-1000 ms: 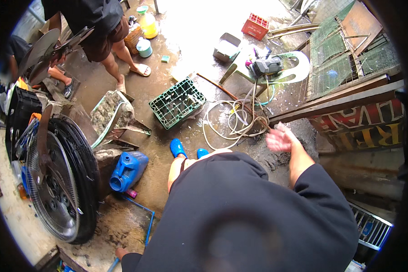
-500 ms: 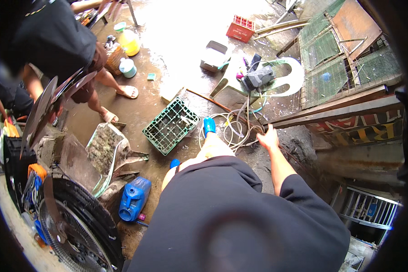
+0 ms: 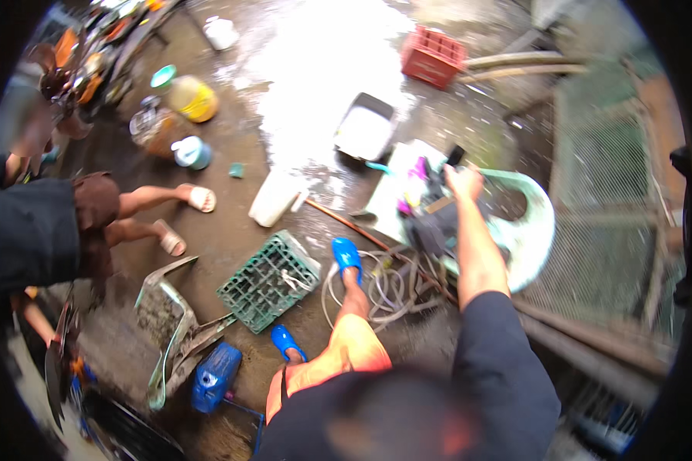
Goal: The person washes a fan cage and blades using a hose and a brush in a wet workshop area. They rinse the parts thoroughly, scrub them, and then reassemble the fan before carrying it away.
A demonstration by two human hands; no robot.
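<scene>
My right hand [image 3: 464,183] reaches out over a pale green plastic chair [image 3: 537,230] that carries a dark grey machine [image 3: 430,230]. Its fingers look closed around a black upright part [image 3: 455,156] on that machine, though blur hides the exact grip. Purple and pink items [image 3: 417,173] lie beside the machine on the chair. A pale hose [image 3: 392,296] is coiled on the floor below, close to my blue clog [image 3: 347,257]. My left hand is out of the picture.
The floor is wet. A green crate [image 3: 265,284], a blue jug [image 3: 216,376] and a dirty overturned chair [image 3: 165,311] lie nearby. Farther off are a grey bin [image 3: 365,127] and a red crate [image 3: 432,58]. Another person [image 3: 31,230] is at the left; mesh cages [image 3: 603,161] stand right.
My right hand has moved up and forward from beside the hose to the machine on the chair. The view has turned, and more of my legs and both blue clogs show.
</scene>
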